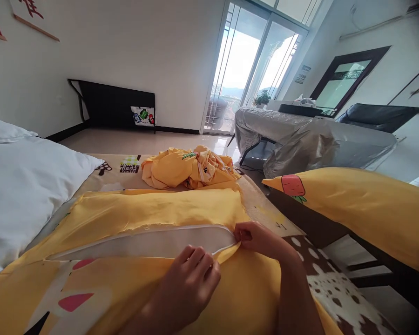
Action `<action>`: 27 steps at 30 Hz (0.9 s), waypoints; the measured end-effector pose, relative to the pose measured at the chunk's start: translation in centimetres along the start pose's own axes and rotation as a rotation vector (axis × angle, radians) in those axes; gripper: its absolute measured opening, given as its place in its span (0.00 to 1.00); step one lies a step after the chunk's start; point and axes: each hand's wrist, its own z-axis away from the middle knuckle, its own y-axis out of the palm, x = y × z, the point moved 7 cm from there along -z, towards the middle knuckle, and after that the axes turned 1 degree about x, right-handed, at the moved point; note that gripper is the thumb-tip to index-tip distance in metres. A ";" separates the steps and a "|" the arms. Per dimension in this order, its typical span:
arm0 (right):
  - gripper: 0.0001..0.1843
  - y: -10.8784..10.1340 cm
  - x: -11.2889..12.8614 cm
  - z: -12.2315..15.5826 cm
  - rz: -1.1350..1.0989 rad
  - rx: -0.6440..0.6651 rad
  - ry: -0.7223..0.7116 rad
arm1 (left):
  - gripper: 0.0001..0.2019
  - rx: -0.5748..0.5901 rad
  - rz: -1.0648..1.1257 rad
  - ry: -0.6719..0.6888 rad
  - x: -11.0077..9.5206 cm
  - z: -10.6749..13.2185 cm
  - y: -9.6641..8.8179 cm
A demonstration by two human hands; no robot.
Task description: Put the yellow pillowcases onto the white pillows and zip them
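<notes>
Cover (pixel 153 207) of yellow cloth, lying across the lower centre of the frame, its long slit (pixel 125 245) gaping.
The right hand (pixel 249 236) pinches the cloth at the slit's right end; the left hand (pixel 197 277) is curled at the near edge, lower centre, its grip impossible to tell. Crumpled yellow fabric (pixel 186 170) lies beyond, mid-frame, with a white pillow (pixel 31 186) at left and a yellow pillow (pixel 356 204) at right.

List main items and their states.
Yellow fabric cover: spread, slit gaping, white inside
Yellow printed cloth: bunched up
White fabric pillow: lying flat
Yellow carrot-print cushion: puffed out
Left hand: curled over the cover
Right hand: pinching slit's right end
Translucent plastic sheeting: draped, wrinkled
</notes>
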 end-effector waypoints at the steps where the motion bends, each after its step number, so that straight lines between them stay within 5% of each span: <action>1: 0.05 -0.2 -0.1 -0.1 0.016 -0.015 0.000 | 0.11 0.005 -0.018 0.005 -0.2 -0.1 0.0; 6: 0.07 -0.9 0.2 0.6 0.054 -0.010 -0.002 | 0.11 0.008 -0.071 0.006 -0.8 -0.3 -0.2; 14: 0.15 -1.7 1.5 2.0 0.154 -0.144 0.204 | 0.11 0.017 -0.110 -0.003 -0.9 0.1 0.0; 19: 0.14 1.2 -0.5 0.9 0.021 0.038 0.351 | 0.10 0.028 -0.050 -0.035 -0.4 0.4 0.7; 27: 0.10 0.3 -0.2 0.9 -0.084 -0.009 0.263 | 0.06 0.118 0.085 -0.156 0.9 0.7 1.4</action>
